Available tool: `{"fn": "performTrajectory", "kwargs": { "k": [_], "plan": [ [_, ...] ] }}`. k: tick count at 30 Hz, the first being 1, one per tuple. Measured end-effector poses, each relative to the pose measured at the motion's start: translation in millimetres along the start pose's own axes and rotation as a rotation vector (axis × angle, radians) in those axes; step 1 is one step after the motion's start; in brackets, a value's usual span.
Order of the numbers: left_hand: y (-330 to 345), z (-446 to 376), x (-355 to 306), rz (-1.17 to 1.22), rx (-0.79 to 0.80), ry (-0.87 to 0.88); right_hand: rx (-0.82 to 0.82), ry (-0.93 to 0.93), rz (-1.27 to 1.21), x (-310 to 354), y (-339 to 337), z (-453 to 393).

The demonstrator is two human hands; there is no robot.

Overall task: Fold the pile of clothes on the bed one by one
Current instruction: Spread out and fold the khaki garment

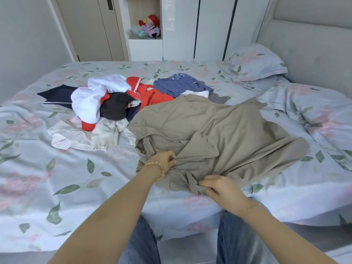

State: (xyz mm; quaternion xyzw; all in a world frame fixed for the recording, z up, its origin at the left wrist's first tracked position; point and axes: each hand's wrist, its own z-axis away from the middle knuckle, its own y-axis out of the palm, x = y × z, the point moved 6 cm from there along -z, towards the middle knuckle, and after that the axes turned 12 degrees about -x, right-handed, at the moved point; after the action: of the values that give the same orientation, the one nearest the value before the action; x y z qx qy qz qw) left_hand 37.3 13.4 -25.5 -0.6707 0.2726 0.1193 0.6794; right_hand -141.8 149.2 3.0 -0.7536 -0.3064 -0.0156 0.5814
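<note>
The khaki garment is spread on the bed, pulled clear of the pile of clothes, and it is gripped at its near edge by both hands. The left hand is curled into a bunch of cloth at the garment's near-left corner, a beaded bracelet seen at the wrist; the right hand is pinched on a fold at the near edge, a little closer to the person than the left. From both hands the garment runs away and to the right, its long axis slanted from the near-left corner toward the far right, in the direction of the pillow. The cloth is rumpled and twisted at the gripped edge and smoother farther out, so a shake-out or a pull toward the person is judged to be what the next move calls for before any fold is laid. The left hand is the nearer one to the pile, which lies just to the left of and beyond the garment, its red and white pieces touching or tucked under the khaki edge; which of the two cannot be told. A snag on those pieces is a risk if the garment is dragged leftward. The task is judged to be at an early stage, with the pile not yet folded.
</note>
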Motion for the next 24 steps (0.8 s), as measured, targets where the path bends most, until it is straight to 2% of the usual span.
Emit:
{"fn": "performTrajectory", "kwargs": {
  "k": [2, 3, 5, 6, 9, 11, 13, 15, 17, 18, 20, 21, 22, 23, 24],
  "plan": [
    [-13.0, 7.1, 1.5, 0.308, -0.122, -0.043, -0.039, 0.005, -0.039, 4.5, -0.9, 0.5],
    [-27.2, 12.7, 4.5, 0.540, -0.225, -0.126, -0.061, 0.014, -0.059, 6.7, -1.7, 1.0],
    [-57.9, 20.6, 36.5, 0.916, -0.401, -0.407, -0.114, 0.024, -0.085, 12.8, -2.6, -0.1],
    [-71.8, 23.0, 65.3, 1.012, -0.480, -0.531, -0.149, 0.027, -0.088, 16.4, -2.3, -0.6],
    [-108.8, 33.0, 158.9, 0.964, -0.677, -0.795, -0.223, 0.058, -0.120, 30.9, 3.2, -2.2],
    [-118.0, 56.7, 184.6, 0.946, -0.748, -0.963, -0.223, 0.070, -0.157, 41.5, 10.5, -2.3],
    [-112.5, 80.0, 198.0, 0.811, -0.709, -1.099, -0.184, 0.070, -0.185, 48.0, 18.6, -3.8],
    [-103.8, 97.4, 195.4, 0.778, -0.657, -1.143, -0.105, 0.076, -0.221, 49.5, 24.2, -5.9],
    [-104.0, 106.5, 176.0, 0.618, -0.690, -1.053, -0.043, 0.077, -0.245, 45.5, 23.8, -3.1],
    [-108.1, 107.4, 156.4, 0.447, -0.715, -0.907, -0.039, 0.083, -0.236, 40.5, 21.1, 0.3],
    [-115.3, 108.1, 90.2, 0.169, -0.764, -0.421, -0.049, 0.092, -0.176, 28.9, 13.4, 8.1],
    [-110.6, 107.6, 52.9, 0.043, -0.693, -0.155, -0.058, 0.089, -0.144, 24.6, 9.4, 11.6],
    [-96.1, 103.5, 31.6, -0.117, -0.530, 0.021, -0.066, 0.088, -0.125, 20.2, 6.3, 13.9],
    [-77.4, 97.8, 28.6, -0.299, -0.317, 0.063, -0.073, 0.087, -0.120, 17.8, 3.0, 15.5],
    [-63.3, 93.0, 40.9, -0.473, -0.141, 0.012, -0.081, 0.092, -0.125, 16.6, 0.0, 17.0]
  ]
}}
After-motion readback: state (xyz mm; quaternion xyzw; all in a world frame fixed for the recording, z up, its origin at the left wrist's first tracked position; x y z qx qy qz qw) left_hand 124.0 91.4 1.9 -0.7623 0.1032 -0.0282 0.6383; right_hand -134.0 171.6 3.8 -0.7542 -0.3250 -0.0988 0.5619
